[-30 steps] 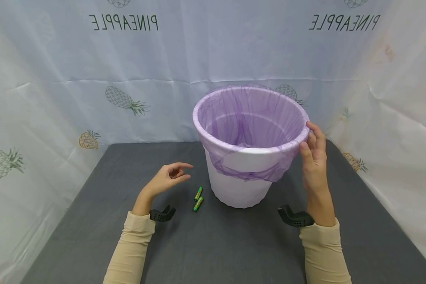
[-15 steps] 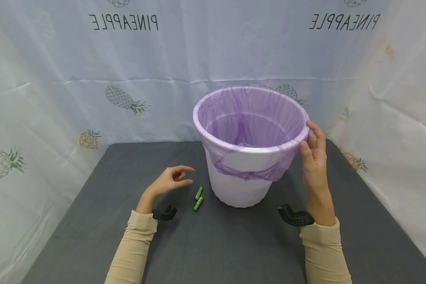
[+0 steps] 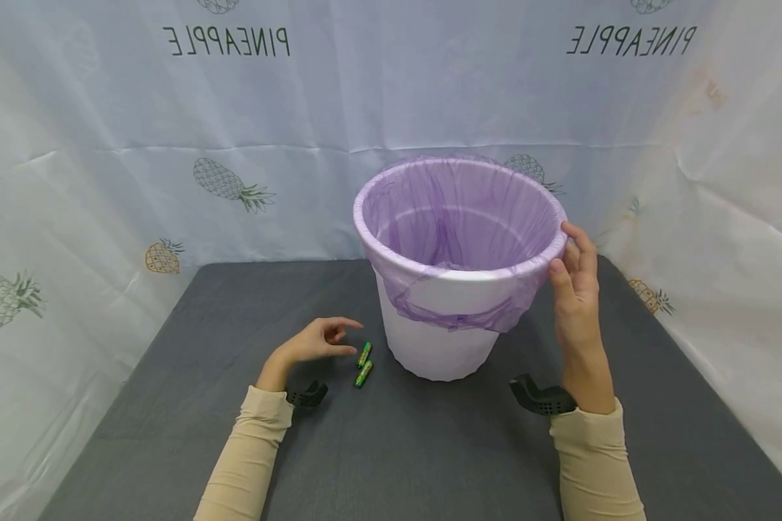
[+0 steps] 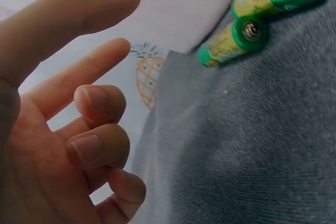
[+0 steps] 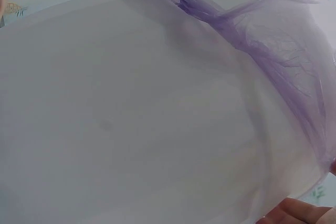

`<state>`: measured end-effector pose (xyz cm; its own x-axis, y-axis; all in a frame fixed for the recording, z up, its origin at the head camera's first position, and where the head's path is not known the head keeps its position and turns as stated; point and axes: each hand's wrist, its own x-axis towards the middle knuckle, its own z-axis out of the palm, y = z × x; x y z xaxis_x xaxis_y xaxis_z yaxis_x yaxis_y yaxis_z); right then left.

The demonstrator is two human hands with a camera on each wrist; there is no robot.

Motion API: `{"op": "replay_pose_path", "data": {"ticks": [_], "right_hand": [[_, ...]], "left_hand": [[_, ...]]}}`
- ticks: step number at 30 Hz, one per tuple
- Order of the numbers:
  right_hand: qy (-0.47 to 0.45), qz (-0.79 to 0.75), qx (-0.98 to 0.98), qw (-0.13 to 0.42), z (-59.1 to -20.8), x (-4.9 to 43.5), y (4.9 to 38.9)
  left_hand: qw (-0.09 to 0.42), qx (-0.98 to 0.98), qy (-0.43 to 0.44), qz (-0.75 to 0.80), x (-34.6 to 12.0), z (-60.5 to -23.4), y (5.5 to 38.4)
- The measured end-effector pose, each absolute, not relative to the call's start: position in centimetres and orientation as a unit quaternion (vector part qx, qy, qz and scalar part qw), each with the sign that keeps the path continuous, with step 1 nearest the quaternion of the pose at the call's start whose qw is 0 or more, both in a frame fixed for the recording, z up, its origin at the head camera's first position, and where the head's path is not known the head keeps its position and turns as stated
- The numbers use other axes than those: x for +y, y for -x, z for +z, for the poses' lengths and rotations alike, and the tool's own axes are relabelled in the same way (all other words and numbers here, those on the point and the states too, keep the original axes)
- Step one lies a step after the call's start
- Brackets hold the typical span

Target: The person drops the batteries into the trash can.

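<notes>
Two green-and-yellow batteries lie end to end on the dark table, an upper battery (image 3: 365, 354) and a lower battery (image 3: 363, 374). Just left of them hovers my left hand (image 3: 316, 340), thumb and index finger apart, other fingers loosely curled, holding nothing. In the left wrist view both batteries sit beyond the fingertips (image 4: 123, 45), not touching them. A white trash bin (image 3: 423, 354) stands upright, with a purple plastic bag (image 3: 452, 322) lining it and folded over its rim. My right hand (image 3: 576, 297) holds the bin's right rim, thumb in front; some fingers are hidden.
The dark table (image 3: 391, 463) reaches toward me, in front of the bin. A white curtain (image 3: 313, 108) printed with pineapples hangs behind and at both sides. Black wrist mounts (image 3: 544, 398) stick out inward from both wrists.
My left hand has come down and slightly right, nearer to the batteries. The right hand, the bin and the batteries have stayed in place.
</notes>
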<state>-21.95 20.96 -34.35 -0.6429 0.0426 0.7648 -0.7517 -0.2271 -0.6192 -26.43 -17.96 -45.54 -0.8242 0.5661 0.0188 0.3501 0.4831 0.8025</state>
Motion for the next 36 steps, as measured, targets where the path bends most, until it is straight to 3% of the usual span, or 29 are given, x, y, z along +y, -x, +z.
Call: {"op": "replay_pose_path", "data": {"ticks": [15,36], "right_hand": [[-0.322,0.717,-0.555,0.273,-34.3,20.9,22.0],[-0.318,0.718,-0.555,0.274,-34.3,20.9,22.0]], "left_hand": [[0.151,0.851,-0.29,0.41,-17.7,-46.8,26.9],[0.149,0.871,-0.303,0.357,-16.8,-47.4,26.9]]}}
